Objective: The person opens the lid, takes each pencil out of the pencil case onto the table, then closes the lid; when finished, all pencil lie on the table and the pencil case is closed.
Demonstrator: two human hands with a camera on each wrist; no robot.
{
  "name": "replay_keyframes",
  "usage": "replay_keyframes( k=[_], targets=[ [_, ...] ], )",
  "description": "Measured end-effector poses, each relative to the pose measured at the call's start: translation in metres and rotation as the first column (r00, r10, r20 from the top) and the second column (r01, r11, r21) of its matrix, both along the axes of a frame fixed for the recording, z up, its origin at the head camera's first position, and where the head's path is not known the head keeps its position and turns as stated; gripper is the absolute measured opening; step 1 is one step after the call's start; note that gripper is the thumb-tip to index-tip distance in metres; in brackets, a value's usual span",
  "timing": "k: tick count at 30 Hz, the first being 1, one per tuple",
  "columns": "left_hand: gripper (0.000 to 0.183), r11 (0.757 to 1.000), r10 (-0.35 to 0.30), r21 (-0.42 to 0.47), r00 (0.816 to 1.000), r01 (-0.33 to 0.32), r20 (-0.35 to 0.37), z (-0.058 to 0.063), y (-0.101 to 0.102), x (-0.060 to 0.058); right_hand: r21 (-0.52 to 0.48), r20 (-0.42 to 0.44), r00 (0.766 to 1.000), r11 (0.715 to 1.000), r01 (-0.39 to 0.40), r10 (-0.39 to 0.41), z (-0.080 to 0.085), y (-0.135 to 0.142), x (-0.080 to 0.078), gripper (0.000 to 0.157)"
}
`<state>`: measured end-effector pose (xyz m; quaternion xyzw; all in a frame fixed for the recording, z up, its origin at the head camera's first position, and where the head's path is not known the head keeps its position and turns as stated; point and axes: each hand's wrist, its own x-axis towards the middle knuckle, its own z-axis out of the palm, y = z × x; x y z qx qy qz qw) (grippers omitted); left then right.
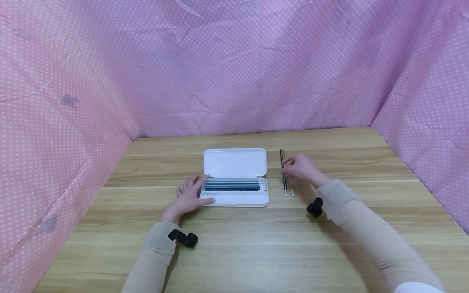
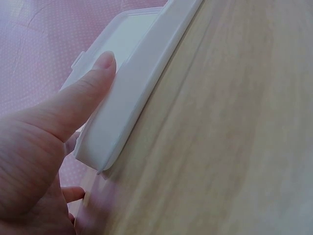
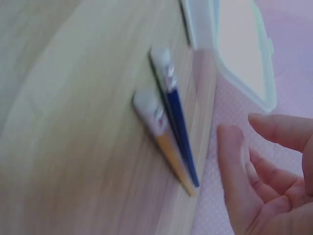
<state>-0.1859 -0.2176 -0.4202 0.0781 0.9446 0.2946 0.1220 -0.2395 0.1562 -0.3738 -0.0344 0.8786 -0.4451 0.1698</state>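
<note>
While the left hand (image 1: 187,198) rests on the open white case (image 1: 234,198), the right hand (image 1: 303,168) hovers by a dark blue pencil (image 3: 178,117) and an orange pencil (image 3: 170,151).
Its thumb and forefinger stand apart; both pencils lie on the wooden table (image 1: 234,248), right of the case. Left fingers spread at its left end, thumb on the front rim.

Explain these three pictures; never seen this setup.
There's no machine: a person works bare-handed. The wide picture comes from a camera worn on the head; the close ones from the left-wrist camera and right-wrist camera. On the wooden table lie an open white case with pencils inside, a loose dark blue pencil and a yellowish pencil. The left hand rests on the case's left end. The right hand is near the loose pair, fingers apart, holding nothing.
</note>
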Motion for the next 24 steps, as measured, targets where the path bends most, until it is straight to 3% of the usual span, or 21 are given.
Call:
replay_keyframes(
  k=[14,24],
  targets=[
    [0.088,1.0,0.004,0.006,1.0,-0.004,-0.001,0.0,0.001,0.0,0.145,-0.17,0.974,0.982,-0.122,0.147,-0.001,-0.041,0.01,0.034],
    [0.088,1.0,0.001,0.019,1.0,-0.001,-0.002,-0.001,0.0,-0.001,0.207,-0.269,0.908,0.94,-0.272,0.322,-0.004,-0.079,0.019,0.032]
  ],
)
